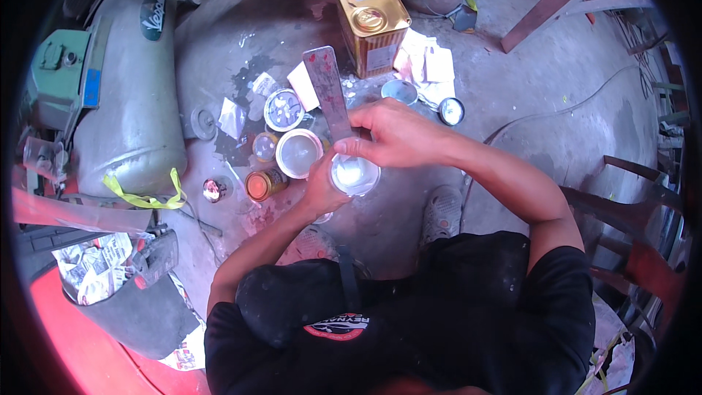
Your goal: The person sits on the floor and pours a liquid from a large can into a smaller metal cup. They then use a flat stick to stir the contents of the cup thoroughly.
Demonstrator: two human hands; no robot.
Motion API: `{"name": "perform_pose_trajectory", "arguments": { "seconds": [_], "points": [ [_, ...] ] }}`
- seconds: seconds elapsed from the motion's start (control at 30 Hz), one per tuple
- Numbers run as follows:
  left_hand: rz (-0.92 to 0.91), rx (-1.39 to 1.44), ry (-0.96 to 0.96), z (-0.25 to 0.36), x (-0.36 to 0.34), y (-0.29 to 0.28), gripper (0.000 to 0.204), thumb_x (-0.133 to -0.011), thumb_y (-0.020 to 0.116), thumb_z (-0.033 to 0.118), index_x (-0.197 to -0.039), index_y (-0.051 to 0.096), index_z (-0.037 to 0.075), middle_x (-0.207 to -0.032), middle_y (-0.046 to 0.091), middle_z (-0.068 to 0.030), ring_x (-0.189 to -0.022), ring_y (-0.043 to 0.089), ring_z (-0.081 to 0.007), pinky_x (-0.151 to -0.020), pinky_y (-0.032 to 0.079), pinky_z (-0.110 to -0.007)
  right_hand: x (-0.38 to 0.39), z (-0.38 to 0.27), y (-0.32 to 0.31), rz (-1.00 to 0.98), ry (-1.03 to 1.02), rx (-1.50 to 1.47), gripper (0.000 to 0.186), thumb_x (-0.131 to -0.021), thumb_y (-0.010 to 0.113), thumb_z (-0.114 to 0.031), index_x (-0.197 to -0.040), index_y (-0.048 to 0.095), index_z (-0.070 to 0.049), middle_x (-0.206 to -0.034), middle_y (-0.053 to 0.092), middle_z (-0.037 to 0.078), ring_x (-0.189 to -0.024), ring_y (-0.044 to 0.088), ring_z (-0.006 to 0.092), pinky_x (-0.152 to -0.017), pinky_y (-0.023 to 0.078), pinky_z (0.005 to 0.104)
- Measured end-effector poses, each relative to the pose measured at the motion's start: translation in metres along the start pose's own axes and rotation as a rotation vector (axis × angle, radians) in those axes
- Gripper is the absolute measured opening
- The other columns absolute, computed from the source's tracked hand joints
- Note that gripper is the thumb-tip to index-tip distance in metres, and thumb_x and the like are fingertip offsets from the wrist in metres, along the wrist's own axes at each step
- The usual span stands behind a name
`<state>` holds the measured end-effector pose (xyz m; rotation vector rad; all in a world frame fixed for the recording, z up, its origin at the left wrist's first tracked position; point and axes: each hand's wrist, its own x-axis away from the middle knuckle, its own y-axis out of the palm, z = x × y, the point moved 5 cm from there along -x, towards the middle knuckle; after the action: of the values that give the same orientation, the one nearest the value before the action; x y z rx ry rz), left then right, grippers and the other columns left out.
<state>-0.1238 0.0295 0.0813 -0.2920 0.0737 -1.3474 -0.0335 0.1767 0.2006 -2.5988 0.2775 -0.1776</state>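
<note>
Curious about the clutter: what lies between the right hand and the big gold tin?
The head view shows a pale-rimmed disc between right hand and gold tin, white paper beside it.

Glossy metal tin (371, 22), stained matt flat blade (327, 91), crumpled newspaper (95, 269), dull concrete floor (541, 66).

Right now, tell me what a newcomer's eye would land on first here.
Probably the shiny gold tin near the top centre, just beyond the hands. Next would come the middle, where the right hand grips a long, red-flecked flat strip and the left hand holds a round container that looks bright white inside. The big grey tank on the left also stands out.
</note>
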Motion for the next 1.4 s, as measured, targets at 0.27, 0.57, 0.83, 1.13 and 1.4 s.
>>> {"name": "perform_pose_trajectory", "arguments": {
  "seconds": [0.27, 0.57, 0.83, 1.13, 1.4],
  "points": [
    [0.002, -0.265, 0.221, -0.035, 0.021, 0.013, 0.060, -0.070, 0.088, 0.026, -0.120, 0.061, 0.006, -0.111, 0.067, -0.0165, -0.103, 0.066, -0.0350, -0.087, 0.053, -0.044, 0.003, 0.029, 0.019, -0.305, 0.004, -0.055, 0.029, -0.093, 0.072, -0.026, -0.111, 0.072, -0.003, -0.096, 0.072, 0.011, -0.088, 0.067, 0.0211, -0.080, 0.052, 0.0364],
    [0.052, -0.102, -0.068, -0.113, 0.027, 0.065, 0.068, -0.072, 0.086, 0.020, -0.131, 0.054, 0.010, -0.129, 0.062, -0.0157, -0.119, 0.062, -0.0387, -0.098, 0.051, -0.048, 0.043, 0.085, 0.064, -0.144, 0.223, -0.098, 0.026, -0.098, 0.066, -0.022, -0.116, 0.071, -0.003, -0.108, 0.071, 0.018, -0.100, 0.069, 0.0305, -0.084, 0.053, 0.0384],
    [0.149, -0.392, -0.044, -0.131, 0.027, 0.046, 0.070, -0.073, 0.084, 0.029, -0.134, 0.055, 0.011, -0.128, 0.062, -0.0177, -0.122, 0.059, -0.0394, -0.103, 0.047, -0.050, 0.027, 0.066, 0.069, -0.086, 0.152, -0.017, 0.027, -0.099, 0.064, -0.021, -0.114, 0.071, -0.001, -0.104, 0.072, 0.021, -0.093, 0.070, 0.0361, -0.081, 0.054, 0.0397],
    [0.115, -0.276, -0.144, -0.134, 0.025, 0.051, 0.070, -0.074, 0.085, 0.031, -0.134, 0.055, 0.012, -0.124, 0.066, -0.0182, -0.115, 0.064, -0.0396, -0.095, 0.052, -0.049, 0.022, 0.046, 0.065, -0.080, -0.062, 0.179, 0.019, -0.096, 0.062, -0.017, -0.103, 0.071, -0.001, -0.099, 0.072, 0.016, -0.087, 0.069, 0.0385, -0.078, 0.056, 0.0444],
    [0.086, -0.190, -0.120, -0.139, 0.029, 0.053, 0.079, -0.074, 0.086, 0.033, -0.141, 0.049, 0.015, -0.122, 0.067, -0.0197, -0.114, 0.065, -0.0400, -0.094, 0.052, -0.049, 0.022, 0.043, 0.060, -0.109, -0.004, 0.217, 0.024, -0.097, 0.058, -0.021, -0.104, 0.069, -0.001, -0.090, 0.069, 0.022, -0.081, 0.067, 0.0430, -0.071, 0.053, 0.0499]
  ]
}}
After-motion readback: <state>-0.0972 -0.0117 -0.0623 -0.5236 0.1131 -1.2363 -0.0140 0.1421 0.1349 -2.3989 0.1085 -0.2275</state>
